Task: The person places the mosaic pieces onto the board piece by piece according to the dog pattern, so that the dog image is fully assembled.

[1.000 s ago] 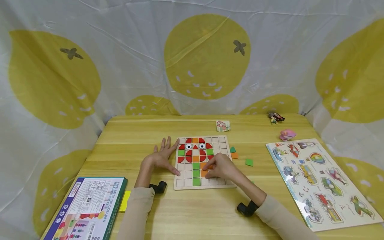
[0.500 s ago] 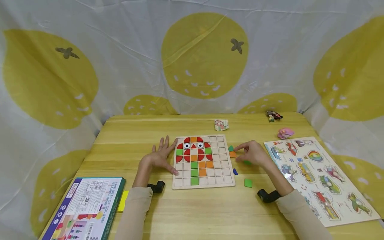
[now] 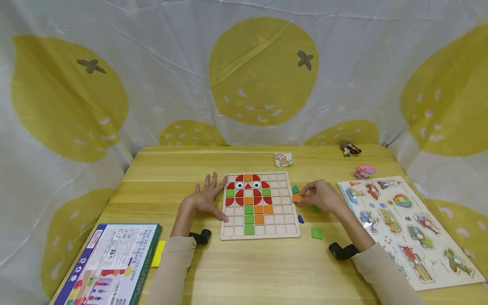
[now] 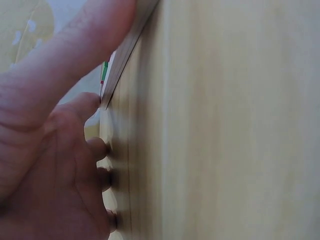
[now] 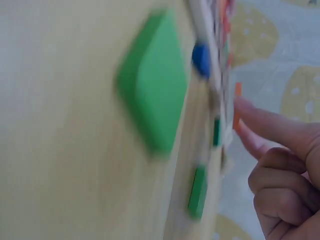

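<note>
A square wooden grid board carries red, green and orange tiles and two round eye pieces. My left hand is spread at its left edge, thumb and index fingertip at the frame; in the left wrist view the other fingertips rest on the table. Off the board's right edge, my right hand pinches an orange square tile between thumb and index finger, the other fingers curled in. Around it lie a teal-green piece, a blue piece, a green tile partly behind the hand and a green square tile.
A patterned card lies behind the board. At right are a picture puzzle board, a pink toy and a small dark figure. A printed box and a yellow piece lie at left.
My right hand has left an orange tile on the board, moved right to the loose pieces and taken hold of another orange tile. The left hand stays at the board's edge.
</note>
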Motion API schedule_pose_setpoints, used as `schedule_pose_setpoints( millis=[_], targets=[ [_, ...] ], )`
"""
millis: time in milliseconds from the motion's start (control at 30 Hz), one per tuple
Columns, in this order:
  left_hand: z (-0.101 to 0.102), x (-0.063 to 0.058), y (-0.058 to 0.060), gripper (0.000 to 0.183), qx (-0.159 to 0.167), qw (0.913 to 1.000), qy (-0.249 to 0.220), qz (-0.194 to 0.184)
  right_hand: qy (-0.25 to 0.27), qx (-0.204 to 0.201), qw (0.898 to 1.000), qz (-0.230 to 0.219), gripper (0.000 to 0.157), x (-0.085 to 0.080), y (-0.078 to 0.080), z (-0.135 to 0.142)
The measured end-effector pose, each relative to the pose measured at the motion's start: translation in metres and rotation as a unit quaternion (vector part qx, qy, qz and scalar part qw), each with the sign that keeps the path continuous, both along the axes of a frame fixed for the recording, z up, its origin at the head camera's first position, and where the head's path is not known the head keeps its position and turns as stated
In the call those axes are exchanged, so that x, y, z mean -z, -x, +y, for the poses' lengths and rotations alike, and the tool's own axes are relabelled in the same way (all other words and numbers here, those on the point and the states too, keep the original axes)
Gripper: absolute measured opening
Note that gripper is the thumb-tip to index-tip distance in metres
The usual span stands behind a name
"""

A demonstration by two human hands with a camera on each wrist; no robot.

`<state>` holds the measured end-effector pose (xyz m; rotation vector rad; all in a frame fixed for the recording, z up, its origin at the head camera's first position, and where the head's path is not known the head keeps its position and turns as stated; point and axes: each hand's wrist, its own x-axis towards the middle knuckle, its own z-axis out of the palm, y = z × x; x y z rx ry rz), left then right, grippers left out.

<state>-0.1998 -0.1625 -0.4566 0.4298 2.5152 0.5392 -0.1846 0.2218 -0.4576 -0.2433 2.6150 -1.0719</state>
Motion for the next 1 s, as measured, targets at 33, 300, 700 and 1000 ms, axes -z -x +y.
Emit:
schedule_pose_setpoints(
  millis=[33, 300, 700, 1000],
  targets=[
    [0.0, 0.0, 0.0, 0.137, 0.001, 1.0, 0.002, 0.0, 0.012, -0.007, 1.0, -0.003, 0.023, -0.001, -0.005, -0.006],
    [0.0, 0.001, 0.0, 0.137, 0.003, 1.0, 0.006, 0.002, 0.044, -0.075, 0.996, -0.013, 0.023, 0.0, -0.032, -0.06],
    [0.001, 0.003, -0.002, 0.137, 0.002, 1.0, 0.005, 0.0, 0.061, -0.096, 0.993, -0.02, 0.016, 0.007, -0.031, -0.073],
    [0.001, 0.001, -0.002, 0.137, 0.0, 1.0, 0.004, 0.0, 0.063, -0.028, 0.998, -0.001, 0.023, -0.007, -0.006, -0.031]
  ],
)
